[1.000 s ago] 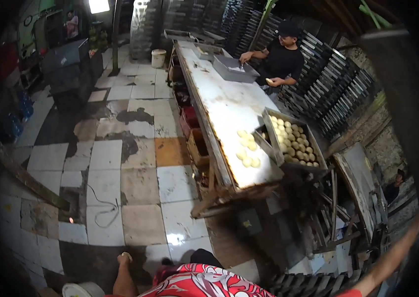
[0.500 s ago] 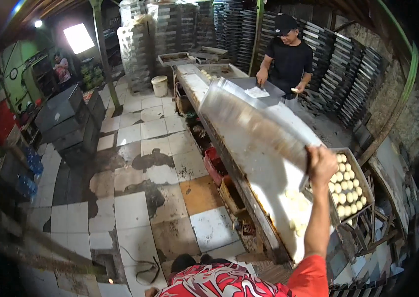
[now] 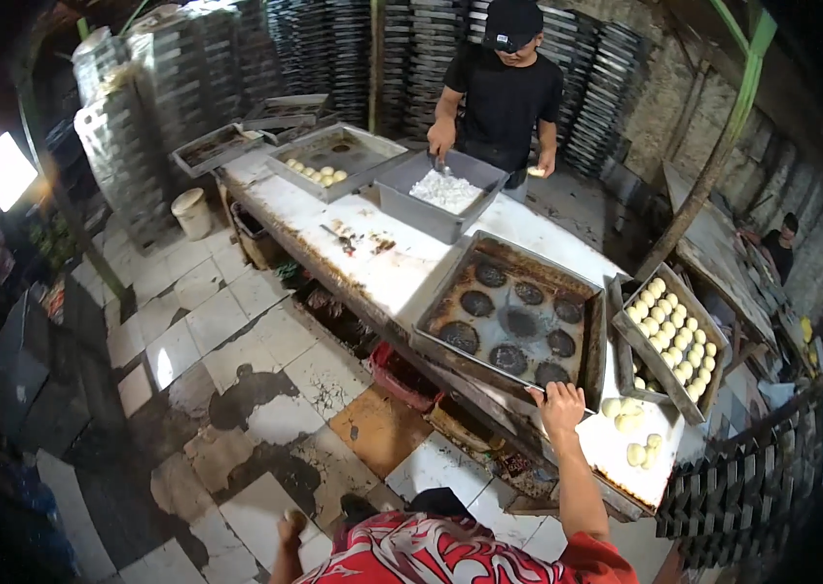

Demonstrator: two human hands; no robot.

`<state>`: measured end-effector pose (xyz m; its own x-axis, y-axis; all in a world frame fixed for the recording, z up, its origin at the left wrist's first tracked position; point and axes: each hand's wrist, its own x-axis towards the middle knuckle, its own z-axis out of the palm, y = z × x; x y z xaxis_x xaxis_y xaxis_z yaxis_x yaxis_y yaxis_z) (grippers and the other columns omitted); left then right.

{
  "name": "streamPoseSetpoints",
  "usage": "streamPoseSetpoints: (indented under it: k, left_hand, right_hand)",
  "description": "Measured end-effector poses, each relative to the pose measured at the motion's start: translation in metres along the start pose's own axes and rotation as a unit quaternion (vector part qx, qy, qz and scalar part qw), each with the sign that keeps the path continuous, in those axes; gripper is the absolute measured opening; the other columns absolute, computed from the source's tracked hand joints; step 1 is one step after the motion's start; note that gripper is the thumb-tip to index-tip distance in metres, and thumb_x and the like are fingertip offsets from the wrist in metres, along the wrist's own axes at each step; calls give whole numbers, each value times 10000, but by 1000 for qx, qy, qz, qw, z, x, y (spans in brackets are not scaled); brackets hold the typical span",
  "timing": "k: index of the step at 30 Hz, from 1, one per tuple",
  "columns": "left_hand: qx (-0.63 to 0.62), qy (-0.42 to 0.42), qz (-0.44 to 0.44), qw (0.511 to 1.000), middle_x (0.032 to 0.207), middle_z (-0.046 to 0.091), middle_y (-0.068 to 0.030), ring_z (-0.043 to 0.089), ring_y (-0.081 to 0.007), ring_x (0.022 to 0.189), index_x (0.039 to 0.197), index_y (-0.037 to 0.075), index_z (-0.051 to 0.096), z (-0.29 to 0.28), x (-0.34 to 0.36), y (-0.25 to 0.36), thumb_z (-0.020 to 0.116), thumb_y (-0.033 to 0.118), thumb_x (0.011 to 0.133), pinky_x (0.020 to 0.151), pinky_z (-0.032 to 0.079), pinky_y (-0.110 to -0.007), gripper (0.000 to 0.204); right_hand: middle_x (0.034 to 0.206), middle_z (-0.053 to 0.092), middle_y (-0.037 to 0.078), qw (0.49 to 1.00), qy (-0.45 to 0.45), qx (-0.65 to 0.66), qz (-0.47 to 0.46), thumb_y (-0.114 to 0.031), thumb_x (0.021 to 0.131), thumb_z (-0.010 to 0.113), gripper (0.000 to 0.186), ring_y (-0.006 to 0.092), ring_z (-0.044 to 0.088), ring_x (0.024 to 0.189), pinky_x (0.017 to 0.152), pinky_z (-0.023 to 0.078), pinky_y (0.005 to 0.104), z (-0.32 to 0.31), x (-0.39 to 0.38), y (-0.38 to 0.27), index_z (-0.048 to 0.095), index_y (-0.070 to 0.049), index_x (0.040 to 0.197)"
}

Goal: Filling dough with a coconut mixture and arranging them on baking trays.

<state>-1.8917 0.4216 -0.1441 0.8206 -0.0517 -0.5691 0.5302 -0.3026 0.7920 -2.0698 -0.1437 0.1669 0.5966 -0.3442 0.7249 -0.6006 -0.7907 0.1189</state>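
Note:
A large dark metal baking tray lies on the worktable, its bottom marked with several round blackened spots. My right hand is closed over the tray's near rim, close to its right corner. Just right of that hand, several pale dough balls rest on the white tabletop. Away from the table, my left hand hangs low over the floor, its fingers curled, and nothing shows in it. Beyond the right corner, a tray filled with rows of dough balls sits crosswise on another tray.
Across the table a person in black has one hand in a grey bin of white powder. Another tray with dough balls stands at the far end. A slanting post rises behind the table. Red crate below.
The tray, raised and blurred in my right hand before, now lies flat on the table. My view has turned right, and my left hand shows more fully.

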Motion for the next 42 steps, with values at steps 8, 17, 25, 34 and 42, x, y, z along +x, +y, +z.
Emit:
streamPoseSetpoints:
  k: [8, 17, 25, 34, 42]
  left_hand:
    - [-23, -224, 190, 956, 997, 613, -77, 569, -157, 886, 1096, -20, 542, 109, 88, 306, 472, 16, 811, 822, 439, -279, 296]
    - [110, -547, 132, 819, 1228, 495, -100, 478, -155, 1081, 1323, 9, 340, 222, 21, 486, 541, 90, 839, 937, 368, -277, 530]
    - [-309, -258, -20, 915, 1094, 557, -142, 546, -244, 1028, 1194, -42, 469, 190, 108, 546, 529, 32, 798, 894, 438, -337, 408]
    - [38, -300, 223, 927, 1034, 578, -124, 581, -220, 943, 1110, -54, 508, 216, 263, 658, 463, 53, 792, 852, 465, -317, 338]
    - [55, -478, 19, 876, 1003, 602, -135, 585, -207, 907, 1081, -59, 532, 267, 329, 711, 467, -5, 794, 779, 459, -295, 299]
  right_hand:
    - [976, 595, 153, 978, 21, -11, 207, -282, 759, 653, 326, 307, 517, 985, 855, 398, 389, 58, 55, -70, 615, -25, 956]
    - [809, 633, 137, 771, -252, 541, 223, -203, 873, 523, 232, 259, 600, 700, 669, 465, 328, 209, 242, -258, 611, 1, 940]
    - [1084, 543, 236, 930, -226, 283, -65, -123, 795, 507, 302, 376, 549, 940, 827, 446, 443, 401, 345, -400, 510, 24, 1059]
    - [1044, 547, 229, 885, -387, 248, -78, -54, 736, 544, 267, 324, 565, 954, 762, 481, 385, 405, 407, -351, 560, 23, 992]
    - [913, 614, 127, 777, -321, 437, 321, -136, 865, 546, 248, 270, 597, 862, 713, 497, 364, 309, 392, -315, 569, -42, 1093]
